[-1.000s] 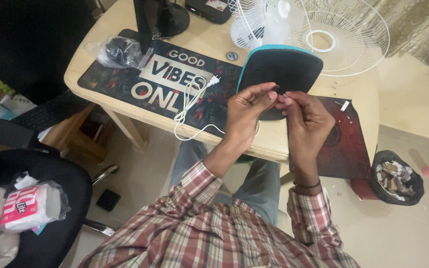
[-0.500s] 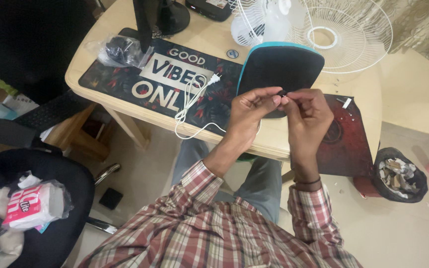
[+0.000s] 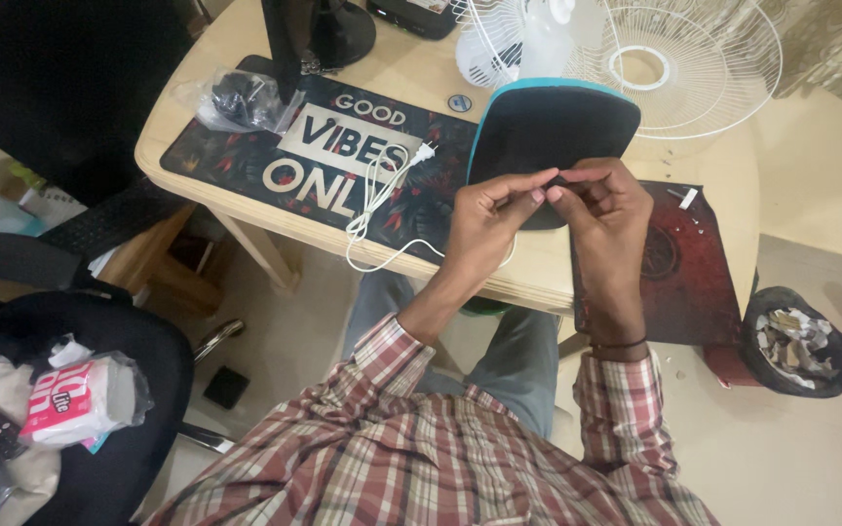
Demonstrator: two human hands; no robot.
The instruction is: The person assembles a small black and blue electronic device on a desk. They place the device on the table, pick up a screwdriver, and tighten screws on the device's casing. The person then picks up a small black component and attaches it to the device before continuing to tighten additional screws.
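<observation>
Part: small dark piece (image 3: 555, 182) pinched between my two hands, held up over the near edge of the surface (image 3: 411, 68), in front of the black pad with teal rim (image 3: 553, 127).
Left hand: (image 3: 484, 219) thumb and forefinger together, tips clamped on the part's left end.
Right hand: (image 3: 611, 209) fingers curled, tips together on the part's right end.
Key relation: both sets of tips meet at one point; the part lies between them, long axis roughly left-right, as far as I can tell. Neither hand is clearly nearer; both are touching it.
Direction: part sits at the tips, away from my body, above my lap and just short of the pad's lower edge.
Nearby: white cable (image 3: 377, 200) with plug lying on the printed mat (image 3: 246, 156), well left of my left hand. Red mat (image 3: 689, 263) right of my right hand. White fan guard (image 3: 674, 58) behind the pad.
Hidden: fingers cover nearly all of the part; shape, ends and any thin pin or wire can't be made out. Dark part against dark pad, poor contrast.
Cut off: fan guard and monitor stand (image 3: 319, 34) run off the top edge.
</observation>
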